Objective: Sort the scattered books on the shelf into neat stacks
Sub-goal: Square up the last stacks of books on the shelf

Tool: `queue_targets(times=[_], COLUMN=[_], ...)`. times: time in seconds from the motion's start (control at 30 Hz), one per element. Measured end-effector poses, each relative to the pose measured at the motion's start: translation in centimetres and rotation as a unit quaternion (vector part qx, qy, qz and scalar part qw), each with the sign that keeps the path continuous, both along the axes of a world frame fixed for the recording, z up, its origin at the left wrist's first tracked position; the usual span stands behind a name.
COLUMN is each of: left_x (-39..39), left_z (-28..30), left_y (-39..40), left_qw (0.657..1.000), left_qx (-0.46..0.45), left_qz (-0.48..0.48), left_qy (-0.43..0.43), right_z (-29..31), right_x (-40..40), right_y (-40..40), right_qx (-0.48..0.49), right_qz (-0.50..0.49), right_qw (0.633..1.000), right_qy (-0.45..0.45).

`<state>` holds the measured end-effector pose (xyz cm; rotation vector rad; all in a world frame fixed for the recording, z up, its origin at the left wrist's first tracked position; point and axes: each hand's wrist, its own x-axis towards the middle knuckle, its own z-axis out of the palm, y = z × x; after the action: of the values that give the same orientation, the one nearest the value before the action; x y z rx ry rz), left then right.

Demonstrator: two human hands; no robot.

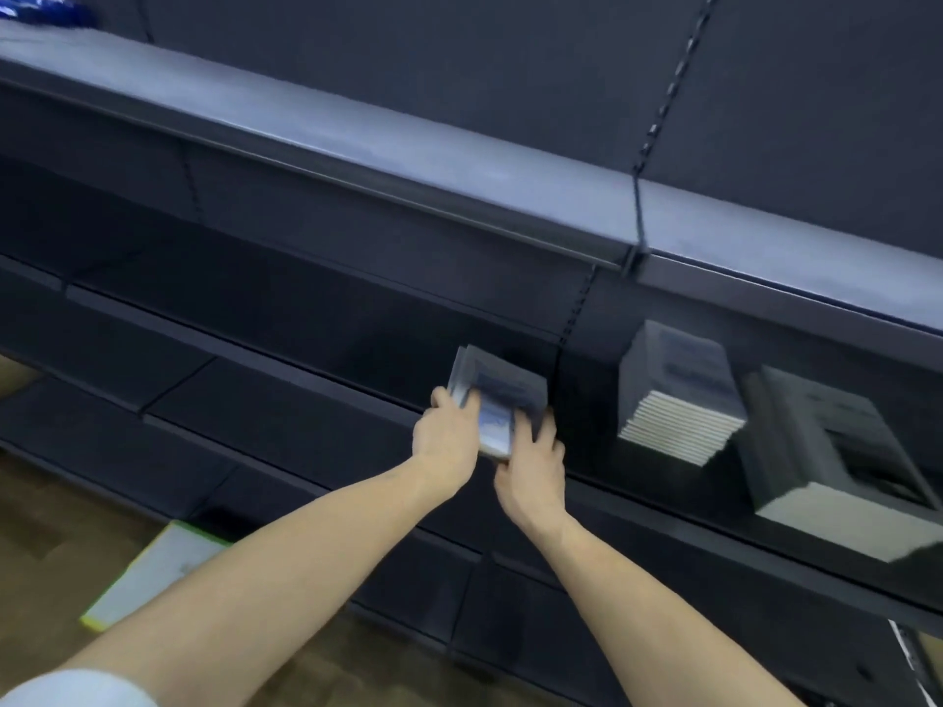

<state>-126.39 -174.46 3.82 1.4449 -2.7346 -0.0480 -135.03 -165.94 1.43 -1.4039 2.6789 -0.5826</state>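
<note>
Both hands (444,438) grip books (497,400) | cover txt blurred, unreadable

a white board with a yellow-green edge (153,579) is lying flat on the brown floor (46,543), below the dark shelving.

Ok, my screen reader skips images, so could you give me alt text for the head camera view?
Both hands, left hand and right hand, grip a small stack of books on a dark shelf. To its right on that shelf stand a taller neat stack and a blurred dark stack.
</note>
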Motion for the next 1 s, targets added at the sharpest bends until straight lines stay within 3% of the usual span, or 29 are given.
queue_targets(times=[0.23, 0.43, 0.73, 1.0], left_x=[-7.1, -10.9, -16.4, -21.8], left_z=[1.7, 4.4, 6.8, 5.1], left_y=[10.1, 14.2, 15.0, 12.1], left_qw=[0.998, 0.995, 0.993, 0.988], left_qx=[-0.014, 0.003, 0.008, 0.011], left_qz=[-0.009, -0.036, -0.087, -0.151], left_qy=[0.066, 0.091, 0.073, 0.035], right_z=[2.6, 4.6, 5.8, 5.0], right_x=[-7.7, -11.9, -17.5, -22.6], right_y=[10.1, 14.5, 15.8, 14.8], right_qx=[-0.033, -0.038, -0.038, -0.019], right_qz=[0.000, -0.013, -0.043, -0.064], right_qw=[0.994, 0.990, 0.988, 0.992], right_qy=[0.107, 0.135, 0.146, 0.106])
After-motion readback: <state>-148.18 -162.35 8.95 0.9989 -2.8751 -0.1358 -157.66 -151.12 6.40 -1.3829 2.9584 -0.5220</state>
